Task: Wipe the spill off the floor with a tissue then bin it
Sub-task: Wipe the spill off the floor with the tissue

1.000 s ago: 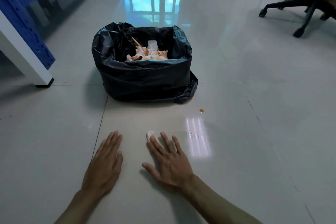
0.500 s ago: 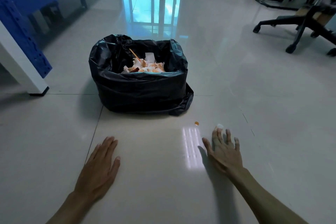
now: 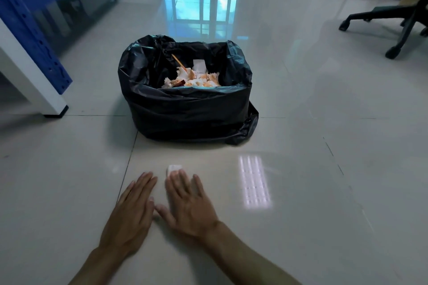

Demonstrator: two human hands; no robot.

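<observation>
- Right hand [image 3: 188, 203] lies flat on the floor [image 3: 324, 180], fingers pressing a white tissue [image 3: 174, 167], just in front of the bin [image 3: 192, 109].
- Left hand [image 3: 132, 213] rests flat, fingers spread, empty, beside it.

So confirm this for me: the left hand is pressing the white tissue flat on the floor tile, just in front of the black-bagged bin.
Wrong hand. In the head view the right hand presses the white tissue under its fingertips; the left hand lies flat and bare beside it. The rest holds: floor tile, in front of the black-bagged bin.
</observation>
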